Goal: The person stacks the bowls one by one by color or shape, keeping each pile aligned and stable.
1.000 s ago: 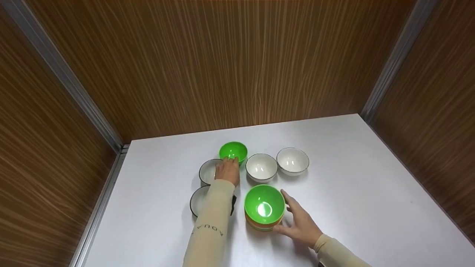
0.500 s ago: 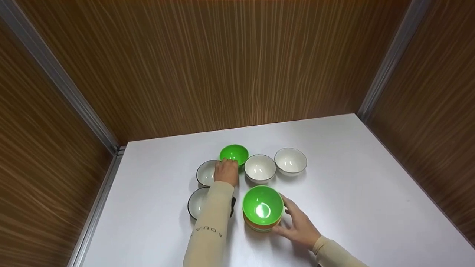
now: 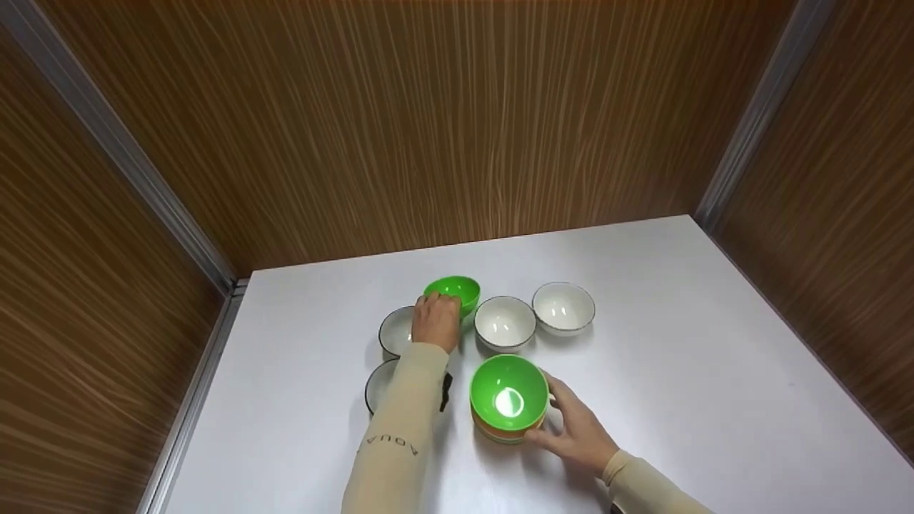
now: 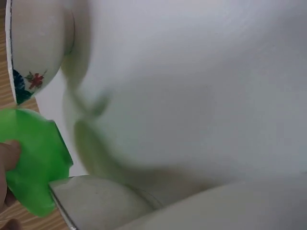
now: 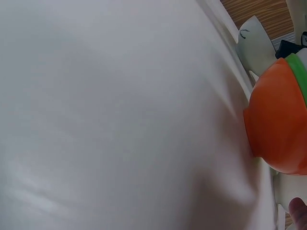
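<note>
At the back of the group, my left hand (image 3: 436,321) pinches the near rim of a green bowl (image 3: 465,288). In the left wrist view the thumb presses on the outside of this green bowl (image 4: 36,158), which looks tilted and raised off the table. My right hand (image 3: 580,432) holds the right side of a stack of bowls, its fingers and thumb curved round it. A green bowl (image 3: 505,385) tops the stack, with an orange bowl (image 5: 278,120) under it. The thumb (image 5: 298,213) shows at the lower right corner of the right wrist view.
Two white bowls with dark rims, a nearer one (image 3: 504,325) and a farther one (image 3: 564,308), stand behind the stack. Two more, a back one (image 3: 395,332) and a front one (image 3: 378,385), are partly hidden by my left arm. Wood-grain panels (image 3: 457,128) enclose the white table (image 3: 700,357).
My left fingers have closed on the far green bowl's near rim, and that bowl has shifted and tilted slightly. My right hand stays at the stack.
</note>
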### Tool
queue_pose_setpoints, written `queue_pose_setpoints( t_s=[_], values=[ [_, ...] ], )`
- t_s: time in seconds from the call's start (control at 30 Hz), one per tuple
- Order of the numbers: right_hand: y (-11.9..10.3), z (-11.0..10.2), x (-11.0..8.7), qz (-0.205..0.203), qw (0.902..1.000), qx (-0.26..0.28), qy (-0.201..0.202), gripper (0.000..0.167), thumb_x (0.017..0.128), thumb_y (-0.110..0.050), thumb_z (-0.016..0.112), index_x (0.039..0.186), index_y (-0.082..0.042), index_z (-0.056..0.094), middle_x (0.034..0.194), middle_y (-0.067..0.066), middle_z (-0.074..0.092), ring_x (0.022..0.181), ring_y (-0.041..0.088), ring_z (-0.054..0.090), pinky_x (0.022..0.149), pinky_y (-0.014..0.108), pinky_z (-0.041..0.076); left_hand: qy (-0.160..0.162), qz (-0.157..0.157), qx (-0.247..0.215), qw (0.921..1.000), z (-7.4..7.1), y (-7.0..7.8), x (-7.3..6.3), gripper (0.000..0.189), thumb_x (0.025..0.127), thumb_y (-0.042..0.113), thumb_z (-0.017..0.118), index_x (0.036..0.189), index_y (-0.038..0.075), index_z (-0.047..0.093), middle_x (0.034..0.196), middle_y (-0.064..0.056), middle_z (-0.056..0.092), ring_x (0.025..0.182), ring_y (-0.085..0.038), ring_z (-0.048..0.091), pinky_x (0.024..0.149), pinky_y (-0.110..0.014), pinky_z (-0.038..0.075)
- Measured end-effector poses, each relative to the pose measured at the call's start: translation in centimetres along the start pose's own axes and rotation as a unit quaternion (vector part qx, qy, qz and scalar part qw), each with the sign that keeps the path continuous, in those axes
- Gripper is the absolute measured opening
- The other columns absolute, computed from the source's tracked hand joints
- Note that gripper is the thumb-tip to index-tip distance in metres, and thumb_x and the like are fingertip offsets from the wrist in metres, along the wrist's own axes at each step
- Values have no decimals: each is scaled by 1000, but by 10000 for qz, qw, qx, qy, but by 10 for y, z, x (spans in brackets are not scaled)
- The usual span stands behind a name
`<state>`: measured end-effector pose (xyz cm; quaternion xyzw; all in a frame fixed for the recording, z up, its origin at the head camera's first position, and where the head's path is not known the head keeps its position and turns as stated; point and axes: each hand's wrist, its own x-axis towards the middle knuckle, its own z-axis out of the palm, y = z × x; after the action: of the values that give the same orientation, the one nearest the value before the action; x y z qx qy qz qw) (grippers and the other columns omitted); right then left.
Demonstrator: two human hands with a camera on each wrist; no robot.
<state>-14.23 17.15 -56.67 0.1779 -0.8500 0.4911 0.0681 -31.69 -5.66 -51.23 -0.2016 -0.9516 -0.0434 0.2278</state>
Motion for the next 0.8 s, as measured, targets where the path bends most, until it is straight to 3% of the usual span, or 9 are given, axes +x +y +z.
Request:
queue_pose_setpoints(
  t_s=[0.17, 0.4, 0.63, 0.8],
  values=[
    [2, 2, 3, -30, 9994, 281, 176, 95, 71, -29, 85, 149, -12, 33, 147, 6, 42, 132, 27, 42, 97, 53, 45, 200, -13, -225, 9995, -17, 4, 4, 11, 80, 7, 70, 90, 11, 72, 89, -5, 72, 88, -23, 61, 82, -39, 48],
    [3, 3, 7, 56, 9997, 106, 228, 97, 73, -36, 83, 150, -10, 31, 149, 7, 40, 131, 25, 43, 99, 47, 45, 550, -316, -1170, 9911, -54, 14, -1, 16, 83, 18, 74, 98, 13, 73, 95, -2, 71, 97, -22, 60, 89, -38, 46],
    [2, -3, 14, 116, 9987, 34, 492, 89, 79, -31, 78, 150, -5, 30, 147, 12, 42, 129, 30, 44, 102, 51, 41, 1145, 98, -1808, 9768, -95, 27, -20, 17, 84, 18, 73, 101, 15, 74, 94, 1, 68, 96, -19, 57, 92, -38, 44],
    [-2, -12, 31, 43, 9953, 326, 912, 73, 85, -15, 70, 146, 1, 33, 141, 19, 46, 127, 35, 45, 102, 57, 37, 1515, 449, -1950, 9680, -111, 33, -35, 15, 83, 18, 74, 98, 17, 74, 86, 3, 66, 92, -19, 55, 90, -38, 44]
  ],
)
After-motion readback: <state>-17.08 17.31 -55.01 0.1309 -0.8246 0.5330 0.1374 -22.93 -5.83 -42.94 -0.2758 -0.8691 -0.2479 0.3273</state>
